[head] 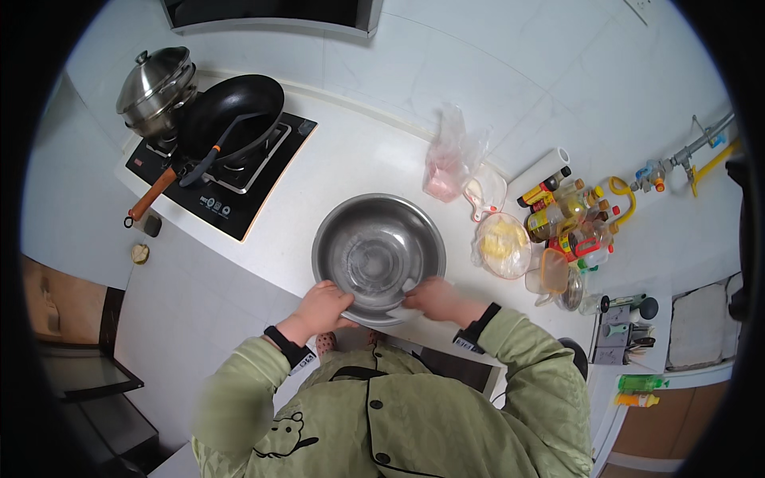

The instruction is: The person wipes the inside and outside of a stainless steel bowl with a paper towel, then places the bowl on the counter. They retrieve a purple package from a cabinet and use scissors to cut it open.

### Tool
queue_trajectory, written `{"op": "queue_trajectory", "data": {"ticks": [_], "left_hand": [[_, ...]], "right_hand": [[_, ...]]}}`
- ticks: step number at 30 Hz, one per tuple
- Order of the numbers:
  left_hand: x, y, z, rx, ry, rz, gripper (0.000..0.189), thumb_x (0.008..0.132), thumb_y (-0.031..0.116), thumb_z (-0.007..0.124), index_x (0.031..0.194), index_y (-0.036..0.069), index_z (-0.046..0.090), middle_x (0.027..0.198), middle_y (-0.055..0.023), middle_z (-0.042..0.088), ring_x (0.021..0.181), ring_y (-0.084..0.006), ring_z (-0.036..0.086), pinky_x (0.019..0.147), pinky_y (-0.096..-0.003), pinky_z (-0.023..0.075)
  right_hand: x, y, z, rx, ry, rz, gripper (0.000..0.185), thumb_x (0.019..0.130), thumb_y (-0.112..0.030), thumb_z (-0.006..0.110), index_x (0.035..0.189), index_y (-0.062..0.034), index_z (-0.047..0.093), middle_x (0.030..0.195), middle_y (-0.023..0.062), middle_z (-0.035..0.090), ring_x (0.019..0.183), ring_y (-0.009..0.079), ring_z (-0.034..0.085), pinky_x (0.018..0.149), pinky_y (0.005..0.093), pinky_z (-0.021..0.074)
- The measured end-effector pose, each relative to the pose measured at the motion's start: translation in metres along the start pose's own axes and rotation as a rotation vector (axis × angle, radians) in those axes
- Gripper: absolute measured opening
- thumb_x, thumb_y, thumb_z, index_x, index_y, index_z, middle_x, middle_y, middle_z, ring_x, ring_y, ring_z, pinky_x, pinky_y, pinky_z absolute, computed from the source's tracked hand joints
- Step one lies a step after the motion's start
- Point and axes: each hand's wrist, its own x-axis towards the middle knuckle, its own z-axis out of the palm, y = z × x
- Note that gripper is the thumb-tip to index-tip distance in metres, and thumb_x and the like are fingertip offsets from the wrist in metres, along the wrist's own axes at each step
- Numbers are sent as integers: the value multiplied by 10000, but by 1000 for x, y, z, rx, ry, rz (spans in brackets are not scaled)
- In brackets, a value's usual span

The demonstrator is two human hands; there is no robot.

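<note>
A wide stainless steel basin rests on the white countertop in front of me, with nothing but reflections and a whitish film visible inside. My left hand grips its near left rim, thumb over the edge. At the near right rim, my right hand holds a white cloth or tissue against the basin's wall and edge. The fingers of my right hand are partly hidden.
To the left, a black wok with a spatula and a lidded steel steamer pot stand on a gas hob. Right of the basin are a plastic bag, a covered bowl, several sauce bottles and a paper roll.
</note>
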Motion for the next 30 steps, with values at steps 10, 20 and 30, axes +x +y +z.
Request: {"op": "queue_trajectory", "data": {"ticks": [10,20,30], "left_hand": [[14,41,1,292,-68,149,437,733,490,684,883,87,610,759,-84,637,814,-284,642,971,-439,417],[3,9,-4,236,-236,92,261,722,330,701,740,96,586,679,-81,615,719,-308,629,681,-407,475],[38,-17,-63,-743,386,-449,383,942,368,582,918,-7,660,757,-66,644,732,-128,584,664,-315,465]], "right_hand": [[14,-41,3,-1,-153,171,184,714,-149,625,885,-170,689,867,18,666,857,252,649,761,396,485],[-22,25,-16,-63,170,0,412,670,-3,623,1056,-144,643,1173,17,616,1185,233,516,1006,404,388],[-16,43,-36,1542,1168,723,496,802,-7,606,1286,-18,497,1226,104,581,1097,198,571,917,315,464]]}}
